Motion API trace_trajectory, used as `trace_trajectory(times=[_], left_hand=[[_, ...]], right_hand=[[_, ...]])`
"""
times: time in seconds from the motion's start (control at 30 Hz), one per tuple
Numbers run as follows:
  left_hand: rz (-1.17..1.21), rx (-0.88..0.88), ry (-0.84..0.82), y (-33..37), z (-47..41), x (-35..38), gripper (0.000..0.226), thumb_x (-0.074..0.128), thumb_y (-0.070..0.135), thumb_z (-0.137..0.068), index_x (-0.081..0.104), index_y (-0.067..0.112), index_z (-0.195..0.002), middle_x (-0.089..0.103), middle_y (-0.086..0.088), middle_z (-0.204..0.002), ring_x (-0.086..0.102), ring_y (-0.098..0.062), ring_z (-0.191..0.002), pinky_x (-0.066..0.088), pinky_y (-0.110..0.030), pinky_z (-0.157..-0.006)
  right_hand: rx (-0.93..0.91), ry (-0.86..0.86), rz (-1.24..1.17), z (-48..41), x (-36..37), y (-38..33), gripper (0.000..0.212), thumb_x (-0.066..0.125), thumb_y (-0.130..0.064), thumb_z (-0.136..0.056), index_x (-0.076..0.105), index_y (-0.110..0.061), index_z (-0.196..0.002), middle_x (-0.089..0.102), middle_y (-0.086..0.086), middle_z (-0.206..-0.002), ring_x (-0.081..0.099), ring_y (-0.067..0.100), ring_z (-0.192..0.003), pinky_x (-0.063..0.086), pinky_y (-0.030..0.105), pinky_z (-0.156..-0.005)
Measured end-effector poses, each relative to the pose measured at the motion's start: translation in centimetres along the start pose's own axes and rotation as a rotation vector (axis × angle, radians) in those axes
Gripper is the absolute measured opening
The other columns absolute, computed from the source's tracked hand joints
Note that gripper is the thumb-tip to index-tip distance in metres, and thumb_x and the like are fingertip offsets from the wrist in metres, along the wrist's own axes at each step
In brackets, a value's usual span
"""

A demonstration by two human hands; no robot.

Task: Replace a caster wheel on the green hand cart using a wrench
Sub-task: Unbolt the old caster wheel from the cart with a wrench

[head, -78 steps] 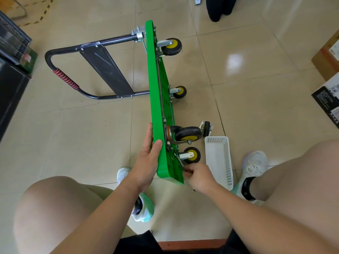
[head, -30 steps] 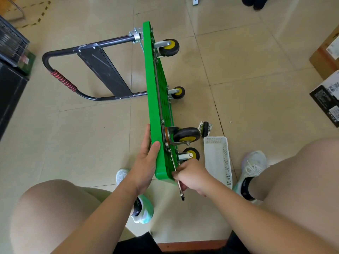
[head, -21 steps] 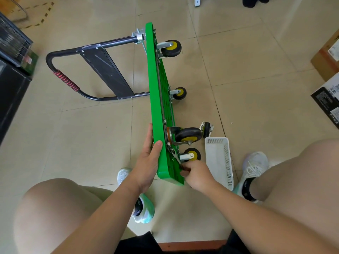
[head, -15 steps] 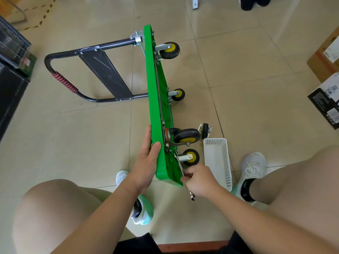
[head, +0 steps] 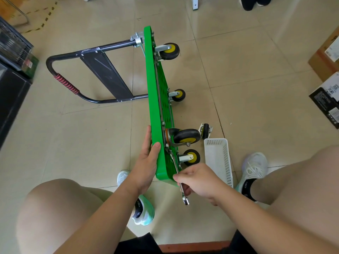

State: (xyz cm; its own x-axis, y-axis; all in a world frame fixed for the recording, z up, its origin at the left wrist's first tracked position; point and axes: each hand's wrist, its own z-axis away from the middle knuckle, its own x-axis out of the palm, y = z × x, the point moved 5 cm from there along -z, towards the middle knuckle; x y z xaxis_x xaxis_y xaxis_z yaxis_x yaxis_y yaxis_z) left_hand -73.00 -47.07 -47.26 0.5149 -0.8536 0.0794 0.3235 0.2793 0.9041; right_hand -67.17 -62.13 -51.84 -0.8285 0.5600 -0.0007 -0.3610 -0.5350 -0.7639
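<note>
Green hand cart stands on edge as my left hand clasps its deck, my right hand gripping the wrench

I squat over a glossy beige tiled floor, a dark cabinet on my left, cardboard boxes on my right, striped tape far left.

The right grip moved a little away from the near corner of the green hand cart, toward the person, and turned the wrench with it; the wrench's free end came out further below the fingers.
</note>
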Motion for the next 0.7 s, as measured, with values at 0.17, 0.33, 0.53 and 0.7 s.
trace_trajectory(times=[0.17,0.33,0.53,0.7], left_hand=[[-0.001,0.009,0.014,-0.1,0.0,-0.1,0.058,0.041,0.027,-0.113,0.028,0.08,-0.131,0.06,0.037,-0.137,0.059,-0.011,-0.135,0.045,-0.05,-0.117],[0.003,0.04,0.025,0.0,-0.1,-0.1,0.062,0.04,0.023,-0.113,0.017,0.071,-0.143,0.048,0.023,-0.157,0.056,-0.013,-0.139,0.045,-0.049,-0.118],[-0.04,0.054,0.029,-0.3,-0.4,-0.5,0.062,0.04,0.022,-0.113,0.017,0.062,-0.155,0.056,0.037,-0.141,0.06,-0.006,-0.133,0.055,-0.031,-0.105],[-0.075,0.057,0.034,-0.5,-0.5,-0.8,0.06,0.039,0.022,-0.114,0.019,0.058,-0.157,0.06,0.043,-0.13,0.063,0.001,-0.126,0.056,-0.02,-0.094]], right_hand=[[0.003,-0.005,-0.059,0.0,0.1,-0.5,0.029,0.077,-0.037,-0.085,0.079,-0.01,-0.075,0.069,0.004,-0.066,0.064,0.011,-0.056,0.05,0.023,-0.06],[0.052,0.032,-0.129,-0.7,0.1,-0.3,0.026,0.079,-0.034,-0.083,0.079,-0.01,-0.074,0.074,0.005,-0.069,0.065,0.01,-0.053,0.047,0.018,-0.05],[0.052,0.028,-0.148,-1.4,0.5,0.0,0.028,0.079,-0.038,-0.075,0.079,-0.01,-0.075,0.077,0.008,-0.077,0.071,0.015,-0.063,0.058,0.031,-0.067],[0.062,0.012,-0.211,-1.7,0.9,0.2,0.021,0.08,-0.026,-0.083,0.079,-0.005,-0.08,0.077,0.009,-0.075,0.074,0.019,-0.064,0.058,0.027,-0.061]])
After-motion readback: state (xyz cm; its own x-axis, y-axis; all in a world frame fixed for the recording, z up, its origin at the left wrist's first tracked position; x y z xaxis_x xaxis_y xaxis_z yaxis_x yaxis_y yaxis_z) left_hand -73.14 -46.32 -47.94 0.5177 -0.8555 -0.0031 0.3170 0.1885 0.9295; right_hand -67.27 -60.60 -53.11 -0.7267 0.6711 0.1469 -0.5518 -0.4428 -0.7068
